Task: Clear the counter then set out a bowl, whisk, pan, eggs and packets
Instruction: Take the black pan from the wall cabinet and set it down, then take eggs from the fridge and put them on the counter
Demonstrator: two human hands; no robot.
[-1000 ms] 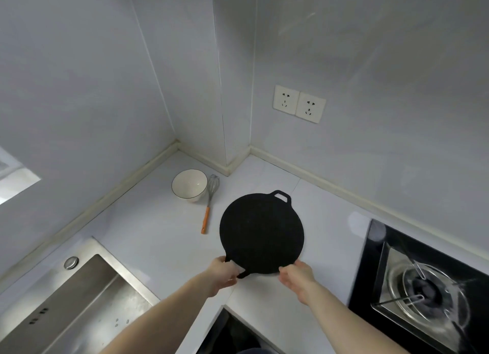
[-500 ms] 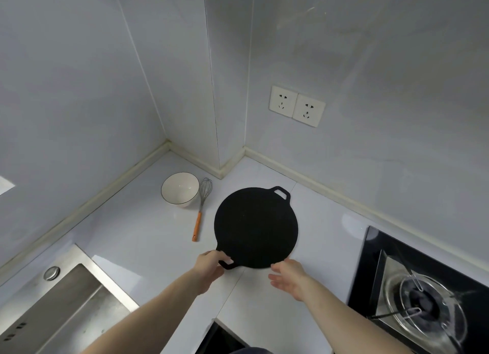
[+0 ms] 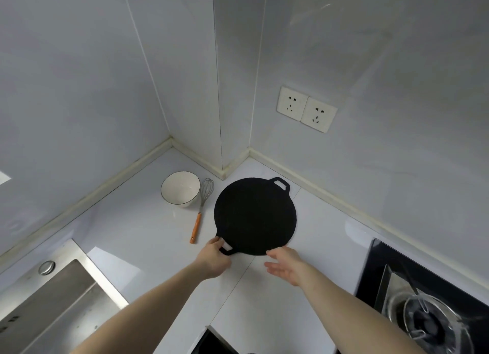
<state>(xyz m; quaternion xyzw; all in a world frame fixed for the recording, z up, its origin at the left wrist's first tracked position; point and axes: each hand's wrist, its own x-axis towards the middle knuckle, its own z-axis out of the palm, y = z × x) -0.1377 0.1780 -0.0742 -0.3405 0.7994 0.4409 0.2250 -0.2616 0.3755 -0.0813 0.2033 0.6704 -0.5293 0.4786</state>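
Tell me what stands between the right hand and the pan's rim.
Nothing visible does. The right hand lies open just off the near rim of the pan, with only bare counter between them. The left hand is at the pan's near handle.

Your pan (image 3: 255, 216) lies flat on the desk (image 3: 148, 237) in the corner, its far handle toward the wall. Left of it lies the whisk (image 3: 202, 208), wires away from you, and left of that (just beside the wires) stands the bowl (image 3: 180, 188). The sink (image 3: 50, 308) sits at your near left, the stove (image 3: 428, 308) at your near right, the sockets (image 3: 307, 109) on the wall behind the pan.
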